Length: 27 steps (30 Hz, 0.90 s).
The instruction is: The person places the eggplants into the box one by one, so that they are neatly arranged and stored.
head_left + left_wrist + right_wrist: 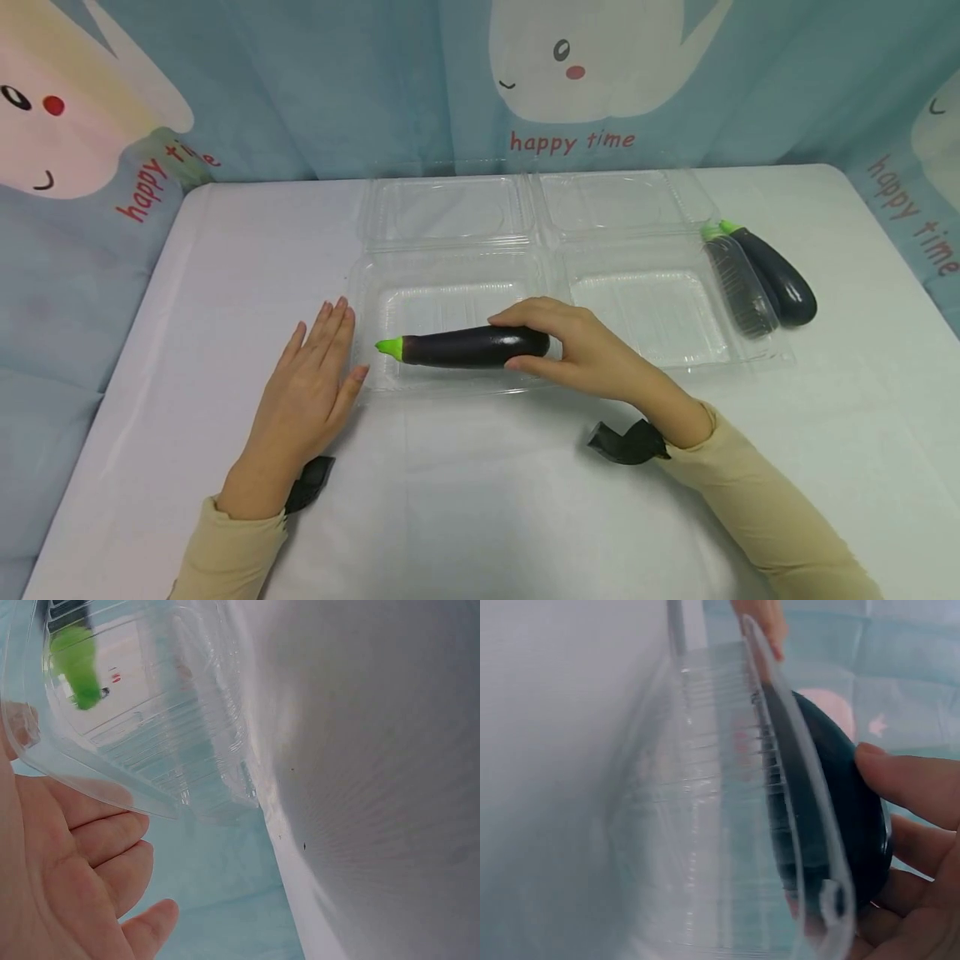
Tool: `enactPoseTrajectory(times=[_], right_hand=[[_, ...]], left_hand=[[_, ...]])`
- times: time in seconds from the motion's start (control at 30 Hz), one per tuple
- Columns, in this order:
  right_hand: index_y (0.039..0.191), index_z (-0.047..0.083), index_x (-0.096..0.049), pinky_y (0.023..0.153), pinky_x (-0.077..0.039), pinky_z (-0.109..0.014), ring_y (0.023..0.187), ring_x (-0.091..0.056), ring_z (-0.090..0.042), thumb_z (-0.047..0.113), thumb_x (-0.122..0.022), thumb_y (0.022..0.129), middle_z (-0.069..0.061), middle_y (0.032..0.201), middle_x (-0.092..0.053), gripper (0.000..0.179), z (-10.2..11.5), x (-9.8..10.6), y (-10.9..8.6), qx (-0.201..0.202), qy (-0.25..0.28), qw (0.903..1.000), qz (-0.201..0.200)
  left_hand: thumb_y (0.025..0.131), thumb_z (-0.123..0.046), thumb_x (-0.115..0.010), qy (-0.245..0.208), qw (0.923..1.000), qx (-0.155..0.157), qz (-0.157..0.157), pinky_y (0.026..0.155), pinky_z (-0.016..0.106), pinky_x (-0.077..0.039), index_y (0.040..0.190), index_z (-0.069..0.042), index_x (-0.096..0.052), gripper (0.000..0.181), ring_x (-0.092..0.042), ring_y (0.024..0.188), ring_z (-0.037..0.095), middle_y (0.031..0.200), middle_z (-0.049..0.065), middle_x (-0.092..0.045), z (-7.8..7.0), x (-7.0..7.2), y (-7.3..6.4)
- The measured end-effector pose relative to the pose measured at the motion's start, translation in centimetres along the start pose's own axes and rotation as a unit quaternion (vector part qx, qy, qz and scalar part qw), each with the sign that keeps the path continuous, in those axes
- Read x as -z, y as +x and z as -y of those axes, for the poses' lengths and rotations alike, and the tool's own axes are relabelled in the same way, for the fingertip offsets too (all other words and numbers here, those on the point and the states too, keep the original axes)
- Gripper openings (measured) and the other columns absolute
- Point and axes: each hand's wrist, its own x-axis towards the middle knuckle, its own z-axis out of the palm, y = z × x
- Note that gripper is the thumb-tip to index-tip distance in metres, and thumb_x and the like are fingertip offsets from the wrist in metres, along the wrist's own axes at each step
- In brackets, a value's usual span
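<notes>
My right hand (581,346) grips the thick end of a dark eggplant (465,346), whose green stem points left. The eggplant lies level over the left clear plastic box (450,271), whose lid is folded back. In the right wrist view, thumb and fingers curl round the eggplant (859,817), partly above the box rim. My left hand (311,387), its fingers straight, rests at the left edge of that box. The left wrist view shows the green stem (75,667) through the box wall, with the left hand (90,855) against the rim.
A second clear box (648,312), also with its lid back, stands to the right. Two more eggplants (780,275) lie along its right side, one seen partly through the plastic wall. A white cloth (480,500) covers the table, with a blue printed curtain (360,83) behind.
</notes>
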Motion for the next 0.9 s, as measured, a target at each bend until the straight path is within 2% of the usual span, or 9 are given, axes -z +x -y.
enactPoseTrajectory(times=[0.27,0.57,0.9], right_hand=[[0.121,0.003,-0.061,0.096,-0.044,-0.032,0.114,-0.056,-0.017,0.016,-0.075,0.082,-0.004,0.120,-0.063,0.044,-0.6,-1.0,0.3,-0.044,-0.021,0.9982,0.035],[0.120,0.002,-0.062,0.087,-0.049,-0.034,0.105,-0.061,-0.017,0.019,-0.077,0.080,-0.006,0.118,-0.065,0.046,-0.3,-1.3,0.1,-0.063,-0.064,0.9948,0.048],[0.121,0.004,-0.062,0.093,-0.046,-0.036,0.110,-0.058,-0.020,0.020,-0.076,0.082,-0.004,0.119,-0.063,0.045,0.2,-1.4,0.2,-0.071,-0.082,0.9922,0.060]], left_hand=[[0.103,-0.047,-0.018,-0.002,1.0000,0.000,0.000,0.110,0.052,-0.022,0.140,0.011,-0.035,0.071,-0.032,0.135,0.034,0.145,0.023,-0.036,0.0,0.2,0.0],[0.103,-0.047,-0.017,-0.004,1.0000,0.003,0.006,0.110,0.052,-0.022,0.140,0.011,-0.034,0.071,-0.030,0.136,0.034,0.146,0.023,-0.034,0.0,0.1,0.0],[0.103,-0.047,-0.018,0.001,1.0000,0.000,0.007,0.110,0.051,-0.021,0.140,0.011,-0.033,0.071,-0.030,0.136,0.034,0.146,0.023,-0.033,0.0,0.1,-0.1]])
